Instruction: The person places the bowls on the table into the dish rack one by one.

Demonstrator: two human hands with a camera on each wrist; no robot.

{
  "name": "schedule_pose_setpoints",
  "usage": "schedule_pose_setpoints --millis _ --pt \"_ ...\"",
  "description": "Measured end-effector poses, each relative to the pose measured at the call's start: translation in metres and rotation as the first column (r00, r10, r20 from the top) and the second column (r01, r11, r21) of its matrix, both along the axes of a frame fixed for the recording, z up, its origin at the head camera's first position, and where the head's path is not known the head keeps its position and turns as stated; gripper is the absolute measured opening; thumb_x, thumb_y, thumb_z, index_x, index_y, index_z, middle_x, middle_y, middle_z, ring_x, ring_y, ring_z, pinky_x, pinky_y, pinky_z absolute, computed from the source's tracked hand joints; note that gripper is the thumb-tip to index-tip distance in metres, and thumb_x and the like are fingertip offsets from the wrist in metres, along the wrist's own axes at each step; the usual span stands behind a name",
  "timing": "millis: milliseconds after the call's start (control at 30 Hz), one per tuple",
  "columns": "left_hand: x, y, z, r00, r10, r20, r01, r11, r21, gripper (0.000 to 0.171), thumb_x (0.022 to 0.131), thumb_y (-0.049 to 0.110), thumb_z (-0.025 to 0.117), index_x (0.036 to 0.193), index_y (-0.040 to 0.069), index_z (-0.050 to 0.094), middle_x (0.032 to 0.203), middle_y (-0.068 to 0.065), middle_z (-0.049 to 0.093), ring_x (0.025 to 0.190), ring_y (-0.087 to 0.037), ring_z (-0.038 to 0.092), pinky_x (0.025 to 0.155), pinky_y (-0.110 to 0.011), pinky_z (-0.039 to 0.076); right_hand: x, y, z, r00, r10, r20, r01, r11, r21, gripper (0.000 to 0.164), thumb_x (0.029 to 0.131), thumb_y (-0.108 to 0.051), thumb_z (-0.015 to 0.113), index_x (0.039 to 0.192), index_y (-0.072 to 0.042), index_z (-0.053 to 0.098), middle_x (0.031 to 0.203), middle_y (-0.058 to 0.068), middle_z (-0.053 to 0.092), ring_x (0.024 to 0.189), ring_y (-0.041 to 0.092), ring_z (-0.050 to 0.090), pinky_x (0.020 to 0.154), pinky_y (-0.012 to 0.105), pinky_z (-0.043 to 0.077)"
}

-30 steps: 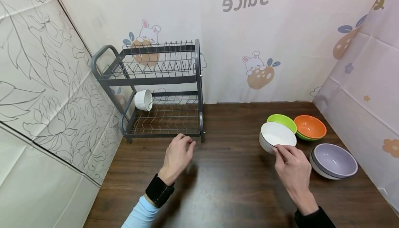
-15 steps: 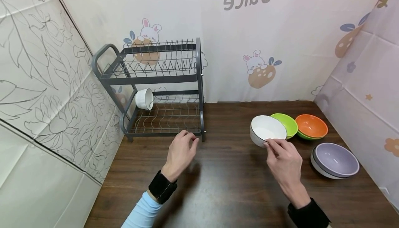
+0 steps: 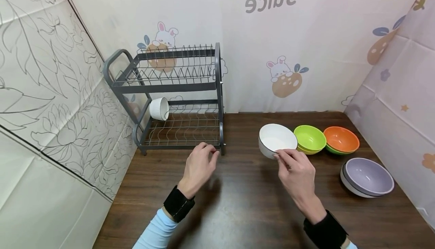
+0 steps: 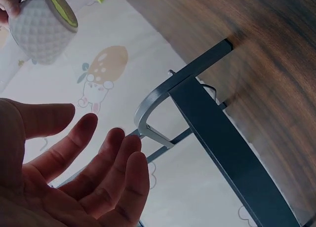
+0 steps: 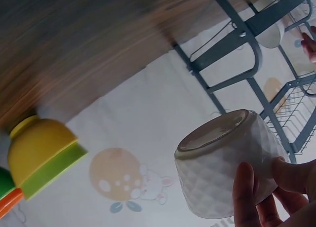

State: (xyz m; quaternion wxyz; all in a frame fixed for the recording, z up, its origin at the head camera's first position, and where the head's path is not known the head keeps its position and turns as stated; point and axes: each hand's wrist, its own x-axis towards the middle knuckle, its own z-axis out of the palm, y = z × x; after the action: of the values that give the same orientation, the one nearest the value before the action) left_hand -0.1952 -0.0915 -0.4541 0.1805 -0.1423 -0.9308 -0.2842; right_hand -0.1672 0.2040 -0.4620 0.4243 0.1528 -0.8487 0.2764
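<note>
My right hand (image 3: 298,175) pinches the near rim of a white bowl (image 3: 276,137) with a thin dark edge. In the right wrist view the bowl's outside (image 5: 222,172) shows a diamond-textured pattern, and its base faces the camera. My left hand (image 3: 198,169) holds nothing; its fingers are loosely bent in front of the dish rack's lower right part. In the left wrist view the fingers (image 4: 133,175) stand apart from the thumb. The grey two-tier dish rack (image 3: 166,88) stands at the back left. On its lower tier, a white ribbed cup-like bowl (image 3: 158,109) lies tipped on its side.
Right of the held bowl sit a green bowl (image 3: 310,137) nested on a yellow one, and an orange bowl (image 3: 341,139) on a green one. A purple bowl (image 3: 368,176) rests in a stack nearer the right wall. The dark wooden table (image 3: 244,203) meets patterned wall sheets.
My right hand has carried the white bowl leftward, away from the green and yellow stack, which it partly covered before. My left hand has barely shifted.
</note>
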Motion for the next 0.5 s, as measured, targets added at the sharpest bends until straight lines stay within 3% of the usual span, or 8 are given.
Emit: schedule_pose_setpoints --millis 233,500 --pt "-0.004 0.004 0.004 0.999 -0.035 -0.004 0.035 0.998 0.043 0.011 0.104 0.02 0.071 0.108 0.01 0.075 0.105 -0.005 0.076 0.094 -0.02 0.072 0.075 -0.037 0.059 -0.008 -0.018 0.004 0.991 0.073 -0.114 -0.078 0.996 -0.039 0.017 0.079 0.004 0.084 0.096 0.0 0.082 0.091 0.011 0.074 0.077 0.034 0.065 0.065 0.042 0.046" --pt "-0.004 0.009 0.003 0.988 -0.149 -0.045 0.154 0.978 0.143 0.031 0.105 0.025 0.068 0.131 0.006 0.069 0.121 -0.009 0.074 0.107 -0.021 0.071 0.09 -0.042 0.058 -0.004 -0.032 0.003 0.985 0.119 -0.125 -0.125 0.992 -0.036 0.019 0.077 0.002 0.086 0.095 0.0 0.082 0.089 0.009 0.074 0.076 0.029 0.064 0.062 0.039 0.048"
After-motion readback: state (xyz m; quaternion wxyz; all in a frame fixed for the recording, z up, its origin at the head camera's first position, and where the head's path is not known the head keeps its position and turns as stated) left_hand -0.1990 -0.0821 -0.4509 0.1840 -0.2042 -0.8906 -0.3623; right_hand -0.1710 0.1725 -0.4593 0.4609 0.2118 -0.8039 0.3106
